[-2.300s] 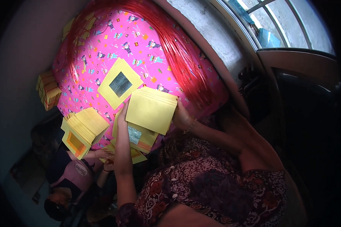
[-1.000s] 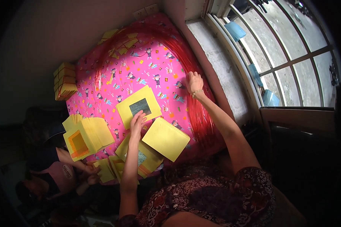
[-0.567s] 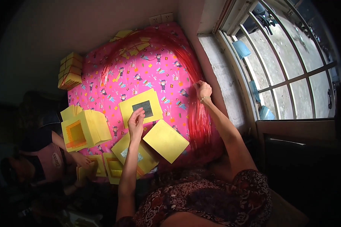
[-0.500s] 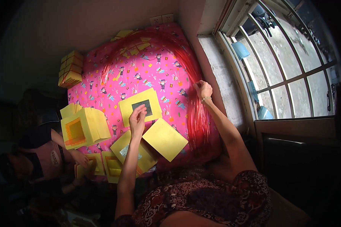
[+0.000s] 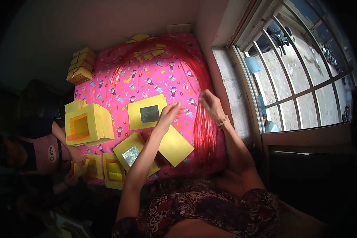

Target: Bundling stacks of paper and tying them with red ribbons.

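A long bundle of thin, shiny red plastic strips (image 5: 205,135) curves across the far side of the table and down its right side. My right hand (image 5: 211,104) is at this bundle, fingers bent and closed; whether a strip is between them is too small to tell. My left hand (image 5: 170,115) hovers just left of it, fingers stretched toward the strips. Beneath and left of that hand lies a stack of yellow paper sheets (image 5: 134,115) with a dark square (image 5: 150,114) on top. Nearer me are a plain yellow stack (image 5: 176,148) and another with a silvery patch (image 5: 131,154), partly behind my left forearm.
A pink patterned cloth (image 5: 119,99) covers the table. Yellow bundles tied with red (image 5: 81,65) stand at the back left. A thick yellow stack (image 5: 101,125) is on the left, near a co-worker's hand (image 5: 78,156) on yellow paper. A barred window (image 5: 293,79) is at right.
My left hand has moved right, off the dark square toward the strips. My right hand stays by the bundle, now turned with its fingers toward the left. The whole view has shifted slightly.
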`<state>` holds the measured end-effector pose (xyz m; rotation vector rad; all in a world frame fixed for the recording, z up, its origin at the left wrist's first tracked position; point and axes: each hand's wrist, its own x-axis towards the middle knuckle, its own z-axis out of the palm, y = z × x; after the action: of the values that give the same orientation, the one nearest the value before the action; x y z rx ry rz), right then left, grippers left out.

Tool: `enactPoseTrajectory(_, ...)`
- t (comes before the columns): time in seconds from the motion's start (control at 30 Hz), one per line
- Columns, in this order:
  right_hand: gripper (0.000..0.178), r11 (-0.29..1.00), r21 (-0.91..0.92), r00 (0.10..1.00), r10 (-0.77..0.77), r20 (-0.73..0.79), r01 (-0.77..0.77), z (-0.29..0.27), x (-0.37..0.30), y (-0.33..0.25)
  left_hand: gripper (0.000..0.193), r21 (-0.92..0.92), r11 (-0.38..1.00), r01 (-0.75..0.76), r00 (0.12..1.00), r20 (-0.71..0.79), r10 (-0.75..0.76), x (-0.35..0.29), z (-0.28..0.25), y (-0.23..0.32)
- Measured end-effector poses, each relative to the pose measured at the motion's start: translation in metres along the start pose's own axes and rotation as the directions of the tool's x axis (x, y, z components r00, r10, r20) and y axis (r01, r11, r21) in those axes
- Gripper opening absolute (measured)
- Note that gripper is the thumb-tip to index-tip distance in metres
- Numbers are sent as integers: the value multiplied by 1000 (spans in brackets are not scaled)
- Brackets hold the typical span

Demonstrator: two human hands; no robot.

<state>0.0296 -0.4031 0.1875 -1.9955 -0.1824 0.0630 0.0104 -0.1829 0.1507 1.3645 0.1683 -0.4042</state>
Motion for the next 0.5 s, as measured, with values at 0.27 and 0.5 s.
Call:
enactPoseTrajectory(0.27,9,951,-146,801,-140,582,272,-19,-45,-72,31,-832,555,1,995,55,80,2,-32,45)
enactPoseTrajectory(0.5,16,743,-608,956,-275,107,282,-20,-36,11,17,-807,488,-334,938,-232,258,-38,-70,62)
